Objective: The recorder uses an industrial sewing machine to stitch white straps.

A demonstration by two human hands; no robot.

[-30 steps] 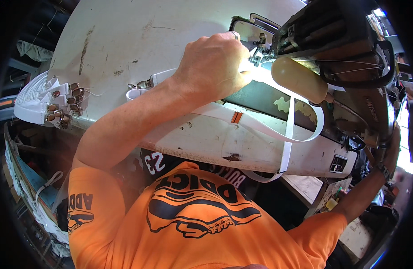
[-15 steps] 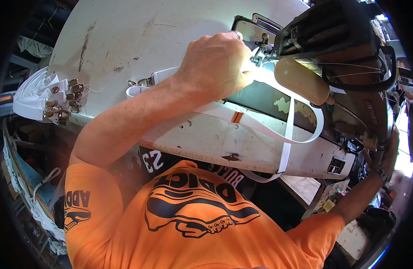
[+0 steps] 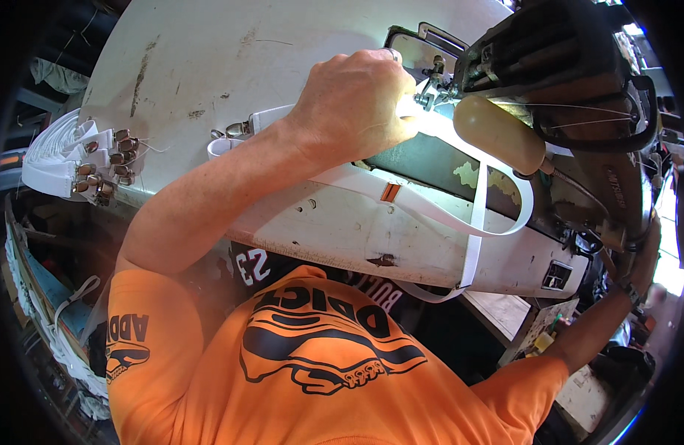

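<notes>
Where the white strap (image 3: 478, 194) loops — a lamp (image 3: 498, 133) crowds in.

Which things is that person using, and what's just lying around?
Seemingly in use:
White strap by the left hand
Sewing machine
Cream lamp

Seemingly just lying about:
Bundled white straps with metal clips, at the table's left edge
Crumpled pale cloth

We've got crumpled grey cloth (image 3: 58, 75) far upper lt, a blue panel (image 3: 73, 317) w/ thin white loop (image 3: 62, 306) lower lt, white-printed dark fabric (image 3: 284, 270) below the tbl (image 3: 201, 67), & a small yellow obj (image 3: 544, 341) lower rt.
</notes>
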